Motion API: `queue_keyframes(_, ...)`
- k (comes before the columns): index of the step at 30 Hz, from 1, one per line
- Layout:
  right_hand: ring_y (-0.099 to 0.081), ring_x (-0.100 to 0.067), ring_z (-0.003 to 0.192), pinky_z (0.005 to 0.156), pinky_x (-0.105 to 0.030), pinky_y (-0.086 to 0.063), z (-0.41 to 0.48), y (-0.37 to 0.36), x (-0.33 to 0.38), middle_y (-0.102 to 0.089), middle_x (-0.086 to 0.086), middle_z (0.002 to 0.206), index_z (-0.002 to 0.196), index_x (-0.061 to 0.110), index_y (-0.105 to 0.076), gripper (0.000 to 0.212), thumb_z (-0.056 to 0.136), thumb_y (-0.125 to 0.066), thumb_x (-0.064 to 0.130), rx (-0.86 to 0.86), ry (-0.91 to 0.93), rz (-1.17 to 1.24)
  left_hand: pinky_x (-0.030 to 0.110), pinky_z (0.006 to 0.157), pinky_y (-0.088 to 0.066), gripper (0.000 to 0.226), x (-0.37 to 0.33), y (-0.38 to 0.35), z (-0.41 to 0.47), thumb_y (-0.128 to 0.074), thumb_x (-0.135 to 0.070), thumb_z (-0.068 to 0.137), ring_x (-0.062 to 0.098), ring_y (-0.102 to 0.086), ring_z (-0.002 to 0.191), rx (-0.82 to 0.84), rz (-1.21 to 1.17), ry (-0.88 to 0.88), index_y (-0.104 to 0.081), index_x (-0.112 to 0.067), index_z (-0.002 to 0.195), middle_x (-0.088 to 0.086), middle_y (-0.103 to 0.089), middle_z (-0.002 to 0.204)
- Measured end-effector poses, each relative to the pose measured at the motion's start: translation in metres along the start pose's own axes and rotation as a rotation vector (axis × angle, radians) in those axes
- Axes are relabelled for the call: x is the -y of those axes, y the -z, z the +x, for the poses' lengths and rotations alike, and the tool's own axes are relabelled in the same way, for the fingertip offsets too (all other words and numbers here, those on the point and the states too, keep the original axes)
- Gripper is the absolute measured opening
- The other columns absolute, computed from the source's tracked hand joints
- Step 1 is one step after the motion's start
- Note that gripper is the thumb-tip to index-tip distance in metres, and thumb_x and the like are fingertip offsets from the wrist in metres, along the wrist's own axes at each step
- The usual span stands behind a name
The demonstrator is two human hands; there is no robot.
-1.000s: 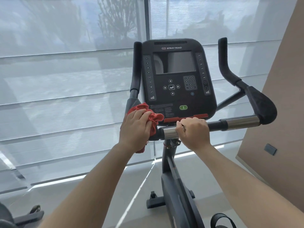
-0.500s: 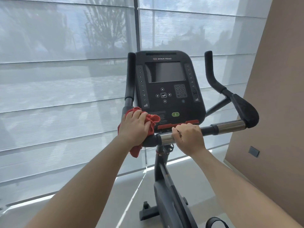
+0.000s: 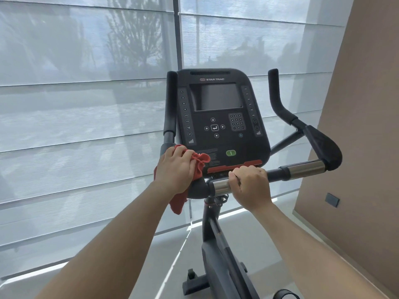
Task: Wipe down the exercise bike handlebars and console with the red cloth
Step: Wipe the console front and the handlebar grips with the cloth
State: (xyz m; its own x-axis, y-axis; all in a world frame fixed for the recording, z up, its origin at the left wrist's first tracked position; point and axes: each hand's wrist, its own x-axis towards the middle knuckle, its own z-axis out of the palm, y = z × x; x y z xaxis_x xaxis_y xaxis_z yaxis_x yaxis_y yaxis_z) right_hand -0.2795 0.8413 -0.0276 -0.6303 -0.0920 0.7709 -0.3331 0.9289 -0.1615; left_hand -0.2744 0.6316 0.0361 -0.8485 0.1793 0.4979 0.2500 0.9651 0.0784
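Wiping the left bend of the handlebars

Head view: left hand [image 3: 176, 169] bunches the soft, light red cloth [image 3: 199, 161] against the handlebars [image 3: 302, 169], fingers curled round it; right hand [image 3: 250, 186] grips the steel bar below the console [image 3: 220, 117].

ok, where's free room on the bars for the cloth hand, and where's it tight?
Free: the crossbar between the right hand and the right end pad; the left upright grip above the left hand; the right horn. Crowded: bar centre, where both hands, the red cloth and the console bunch up.
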Motion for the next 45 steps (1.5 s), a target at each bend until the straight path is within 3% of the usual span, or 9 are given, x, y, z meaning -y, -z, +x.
queue_keyframes(5, -0.043, -0.015, 0.053, 0.065, -0.032, -0.046, 0.001, 0.004, 0.001, -0.042, 0.006, 0.056, 0.058, 0.017, -0.046, 0.037, 0.091, -0.040, 0.033, 0.036, 0.002, -0.005, 0.039, 0.112, -0.019, 0.041, -0.012, 0.004, -0.006, -0.029, -0.038, 0.098, 0.023, -0.025, 0.134, 0.051, -0.043, 0.069, -0.039, -0.025, 0.136, -0.001, -0.036, 0.145)
queue_keyframes(12, -0.044, -0.016, 0.056, 0.068, -0.033, -0.043, 0.001, 0.008, 0.003, -0.043, 0.005, 0.057, 0.058, 0.015, -0.047, 0.039, 0.091, -0.038, 0.033, 0.093, -0.009, -0.017, 0.032, 0.116, -0.005, 0.060, 0.019, 0.032, -0.023, -0.043, -0.024, 0.096, 0.014, -0.006, 0.143, 0.432, -0.314, -0.128, -0.016, -0.029, 0.148, -0.011, -0.011, 0.156)
queue_keyframes(19, -0.046, -0.016, 0.060, 0.074, -0.032, -0.042, 0.000, 0.008, 0.002, -0.047, 0.004, 0.059, 0.060, 0.014, -0.050, 0.040, 0.092, -0.036, 0.035, 0.128, -0.031, -0.008, 0.030, 0.115, -0.019, 0.046, 0.016, 0.017, -0.044, -0.047, -0.026, 0.096, 0.015, -0.026, 0.138, 0.079, -0.340, -0.128, -0.037, -0.025, 0.141, -0.009, -0.035, 0.148)
queue_keyframes(26, -0.042, -0.013, 0.056, 0.072, -0.032, -0.042, 0.000, 0.006, 0.002, -0.041, 0.007, 0.055, 0.057, 0.018, -0.043, 0.037, 0.091, -0.039, 0.033, 0.084, -0.027, -0.001, 0.026, 0.092, -0.039, 0.030, 0.008, 0.011, -0.030, -0.050, -0.027, 0.094, 0.015, -0.049, 0.117, -0.080, -0.399, -0.017, -0.055, -0.020, 0.123, -0.007, -0.055, 0.128)
queue_keyframes(33, -0.043, -0.013, 0.056, 0.073, -0.033, -0.043, 0.001, 0.006, 0.002, -0.042, 0.007, 0.056, 0.057, 0.018, -0.044, 0.039, 0.091, -0.037, 0.034, 0.110, -0.036, -0.002, 0.030, 0.088, -0.040, 0.026, -0.002, 0.011, -0.016, -0.048, -0.021, 0.094, 0.020, -0.050, 0.112, -0.122, -0.381, 0.090, -0.057, -0.016, 0.118, -0.002, -0.056, 0.122)
queue_keyframes(41, -0.048, -0.014, 0.061, 0.077, -0.034, -0.043, 0.004, 0.010, 0.005, -0.047, 0.007, 0.058, 0.058, 0.018, -0.049, 0.044, 0.090, -0.030, 0.041, 0.176, -0.058, -0.026, 0.021, 0.088, -0.034, 0.026, 0.009, 0.013, -0.034, -0.049, -0.021, 0.094, 0.018, -0.050, 0.113, -0.121, -0.383, 0.016, -0.056, -0.016, 0.119, -0.001, -0.056, 0.124)
queue_keyframes(45, -0.047, -0.014, 0.064, 0.073, -0.033, -0.041, 0.014, 0.012, 0.018, -0.045, 0.010, 0.062, 0.065, 0.027, -0.041, 0.033, 0.091, -0.028, 0.043, 0.154, 0.012, 0.018, 0.024, 0.088, -0.035, 0.026, 0.023, 0.018, -0.025, -0.049, -0.019, 0.094, 0.021, -0.051, 0.112, -0.174, -0.376, 0.080, -0.056, -0.014, 0.118, 0.001, -0.057, 0.124)
